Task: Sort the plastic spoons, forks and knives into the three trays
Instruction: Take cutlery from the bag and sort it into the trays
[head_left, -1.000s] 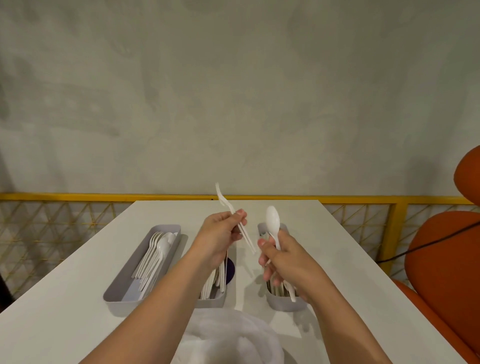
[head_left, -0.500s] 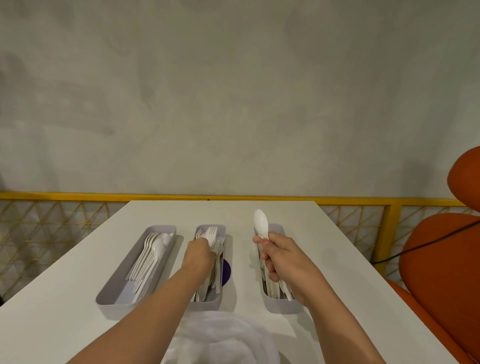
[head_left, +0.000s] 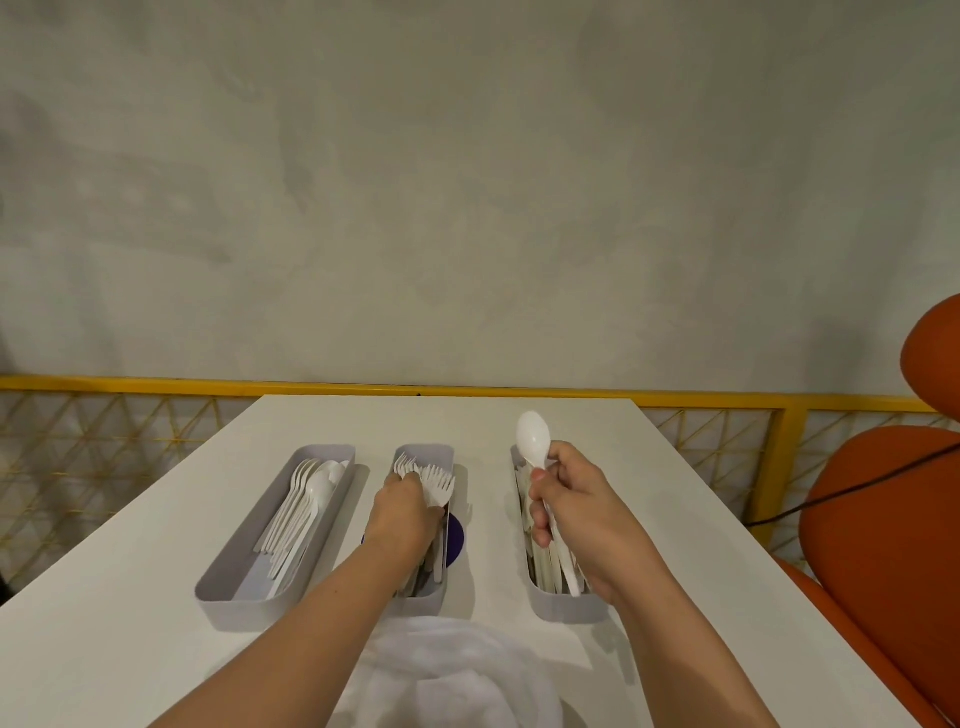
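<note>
Three trays (head_left: 235, 609), one spoon (head_left: 533, 435) in right hand (head_left: 584, 514)

The left hand (head_left: 404, 514) hides much of the middle tray (head_left: 424, 449).

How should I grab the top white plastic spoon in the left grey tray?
The white plastic spoon lies flat on a pile of cutlery, and the walls of the long grey tray block the sides. So probably pinch its thin handle near the middle, coming straight down from above. The handle points toward you, so it is nearer.
</note>
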